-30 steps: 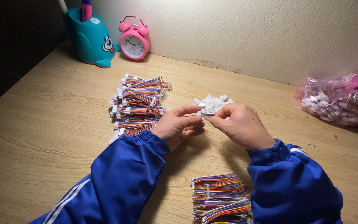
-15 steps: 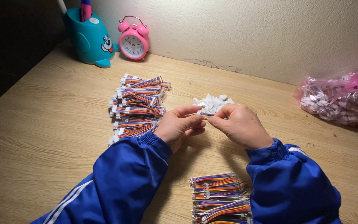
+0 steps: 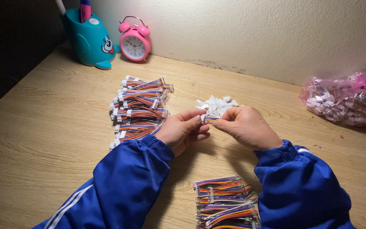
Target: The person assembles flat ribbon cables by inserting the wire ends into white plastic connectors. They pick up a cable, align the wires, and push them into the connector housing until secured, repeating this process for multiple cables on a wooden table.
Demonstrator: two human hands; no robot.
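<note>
My left hand (image 3: 184, 130) and my right hand (image 3: 245, 126) meet at mid-table, fingertips pinching a short multicoloured ribbon cable with a white connector (image 3: 206, 119) between them. Just beyond the fingertips lies a small heap of loose white plastic connectors (image 3: 217, 105). To the left of my left hand is a pile of cable pieces with white connectors fitted (image 3: 138, 108). Close to me, between my blue sleeves, lies another stack of multicoloured cables (image 3: 226, 202).
A teal whale-shaped pen holder (image 3: 87, 39) and a pink alarm clock (image 3: 134, 42) stand at the back left by the wall. A tied pink plastic bag of white connectors (image 3: 343, 101) rests at the right. The wooden table (image 3: 43, 135) ends at a dark drop on the left.
Both hands stay in place over the table; the fingers shift only slightly on the cable and connector. The piles have not moved.
</note>
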